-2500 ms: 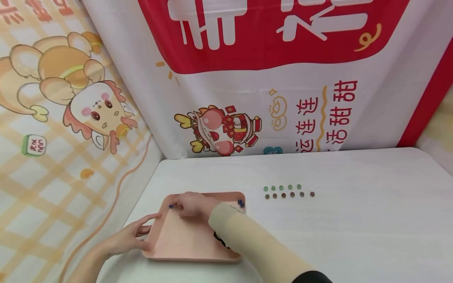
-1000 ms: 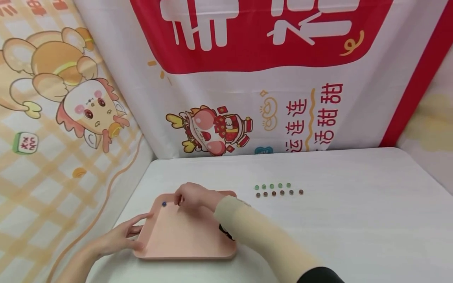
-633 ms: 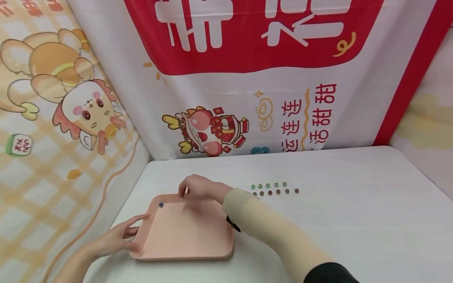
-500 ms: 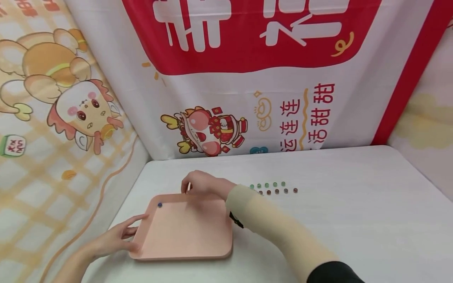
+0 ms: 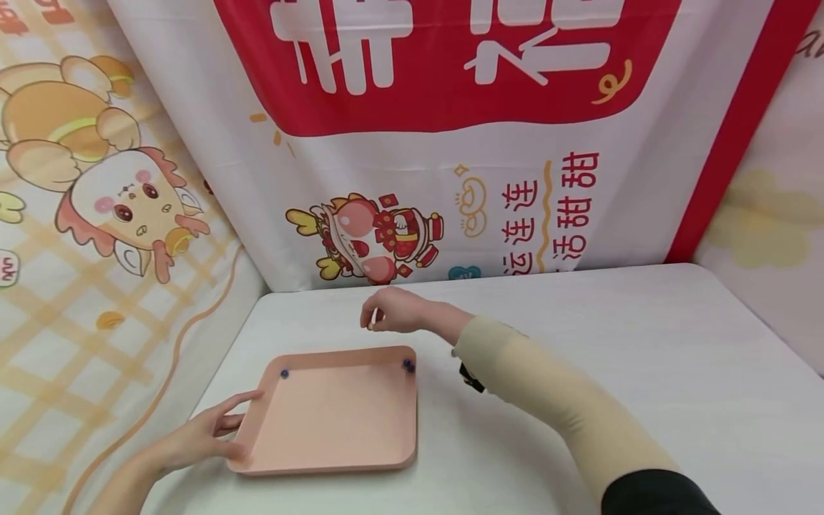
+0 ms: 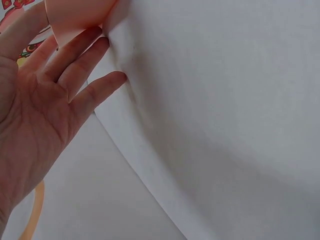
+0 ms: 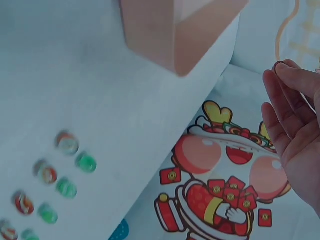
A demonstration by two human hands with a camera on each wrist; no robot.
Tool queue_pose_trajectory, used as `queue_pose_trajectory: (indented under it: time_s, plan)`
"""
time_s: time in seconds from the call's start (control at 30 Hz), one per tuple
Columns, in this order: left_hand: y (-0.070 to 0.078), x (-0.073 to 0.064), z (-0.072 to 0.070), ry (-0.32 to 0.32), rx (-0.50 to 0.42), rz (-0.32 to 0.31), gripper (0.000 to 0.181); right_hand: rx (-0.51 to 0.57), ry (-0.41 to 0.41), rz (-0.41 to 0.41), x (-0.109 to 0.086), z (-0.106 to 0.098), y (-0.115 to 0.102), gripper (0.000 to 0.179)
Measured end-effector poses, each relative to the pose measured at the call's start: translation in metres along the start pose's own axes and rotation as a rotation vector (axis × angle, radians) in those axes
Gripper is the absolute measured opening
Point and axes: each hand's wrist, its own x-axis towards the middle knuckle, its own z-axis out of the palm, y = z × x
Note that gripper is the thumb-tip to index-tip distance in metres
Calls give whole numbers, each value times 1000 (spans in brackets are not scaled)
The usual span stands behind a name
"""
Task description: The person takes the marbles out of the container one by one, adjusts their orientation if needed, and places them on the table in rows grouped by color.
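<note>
My left hand (image 5: 202,433) rests against the left side of a pink tray (image 5: 322,468), thumb and index finger spread along the rim. In the left wrist view its fingers (image 6: 82,62) are fairly straight beside the tray wall (image 6: 80,15). My right hand (image 5: 399,311) is raised above the table beyond the tray's far rim. Its thumb and index finger pinch a small marble, mostly hidden at the fingertips (image 7: 281,70). One blue marble (image 5: 285,374) lies in the tray's far left corner. Two more blue marbles (image 5: 408,365) touch in the far right corner.
In the right wrist view, green marbles (image 7: 66,188) and reddish-brown marbles (image 7: 23,203) form two rows on the white table (image 5: 579,372); my right forearm (image 5: 547,386) covers them in the head view. Printed cloths (image 5: 386,172) hang behind and at the left.
My right hand has lifted out of the tray and moved away and rightward. The two right-corner blue marbles are uncovered again. The left hand stays at the tray. The head view has turned right.
</note>
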Motion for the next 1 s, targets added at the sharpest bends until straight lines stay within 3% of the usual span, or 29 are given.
queue_pose_trajectory:
  time_s: [0.33,1.0]
  plan:
    - [2,-2,-1,-1,-4,1,85,90,28,23,-46,-18,12,13]
    - [4,-3,1,4,-3,-15,85,214,47,136,-148,-23,43,14]
